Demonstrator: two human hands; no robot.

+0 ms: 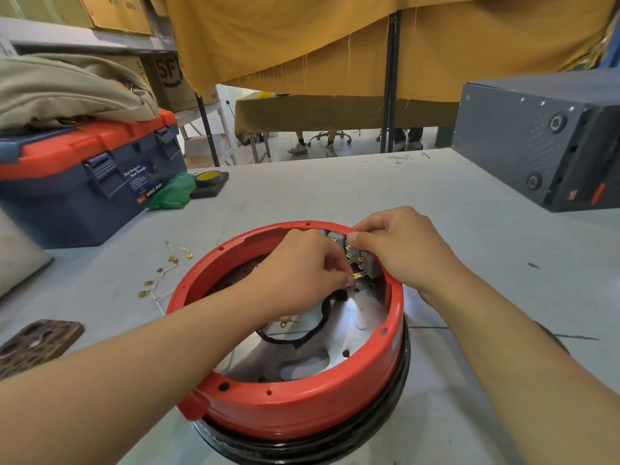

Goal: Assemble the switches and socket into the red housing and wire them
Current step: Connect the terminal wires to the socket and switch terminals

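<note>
Grey table (335,196); red housing (302,411) at near edge; left hand (302,266) pinches brass terminal (356,276), right hand (399,243) grips switches (364,260).

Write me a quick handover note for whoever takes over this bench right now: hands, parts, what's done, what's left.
Left hand: inside the red housing, pinching a brass connector just below the switches.
Right hand: over the far rim, fingers gripping the grey switches seated in the housing wall.
Parts: the housing sits on a black ring on the table. Spare white leads with brass terminals lie on the table left of it. A black cable loops inside.
Done: switch bodies appear mounted in the wall.
Left: push this connector on, then likely fit the spare leads. I cannot see the socket from here.
</note>
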